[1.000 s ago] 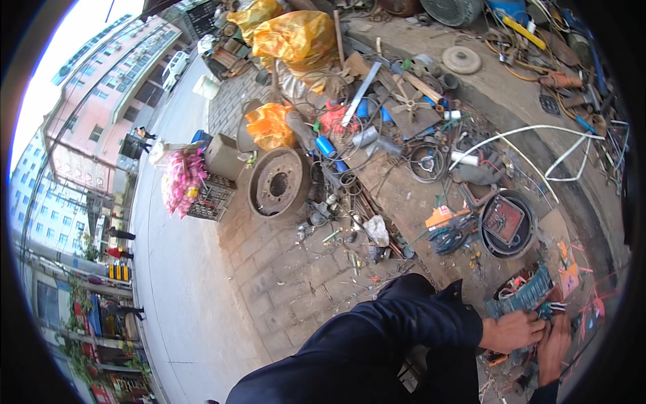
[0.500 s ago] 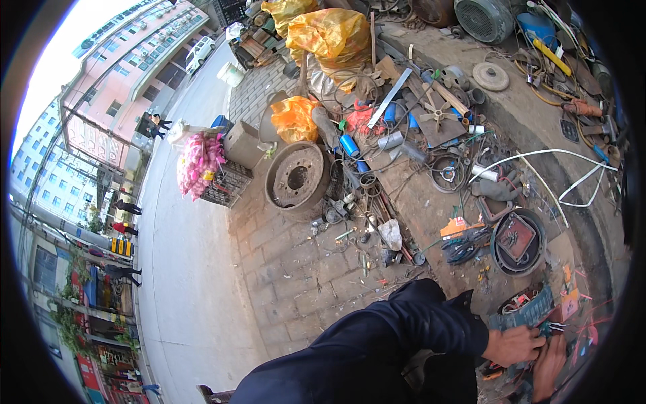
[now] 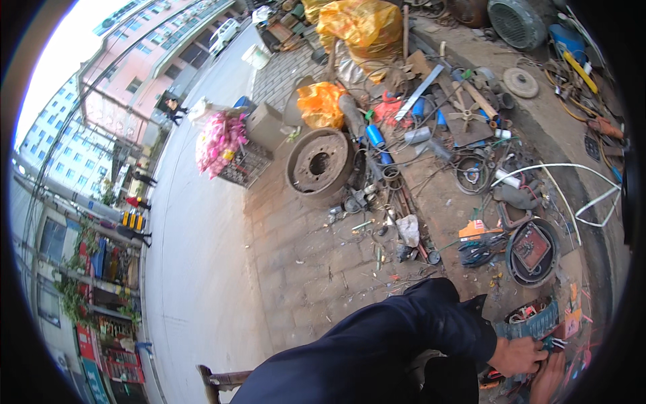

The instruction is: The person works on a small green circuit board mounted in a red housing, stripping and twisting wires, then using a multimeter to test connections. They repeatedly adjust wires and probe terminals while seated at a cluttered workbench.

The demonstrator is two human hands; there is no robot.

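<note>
Close together at the lower right, both hands work beside a blue-grey ribbed motor housing (image 3: 538, 326) with coloured wires inside. My left hand (image 3: 519, 355) has its fingers curled and pinched, with its back toward me. My right hand (image 3: 549, 378) lies just right of and below it, fingers bent toward the same spot. Some green and white wire ends (image 3: 554, 342) show beyond the fingertips. What the fingers grip is mostly hidden. Against the housing's right side leans an orange piece of card (image 3: 572, 322).
A round black pan (image 3: 553, 264) and dark gloves with an orange label (image 3: 479, 249) lie beyond the housing. Farther off are a rusty wheel rim (image 3: 296, 160), scrap metal, orange bags (image 3: 367, 34) and a white looped strip (image 3: 570, 214). A road (image 3: 202, 269) runs on the left.
The view has turned a little, so the scrap and street sit farther right and slightly lower. Both hands stay close together beside the motor housing, with little change in their grip.
</note>
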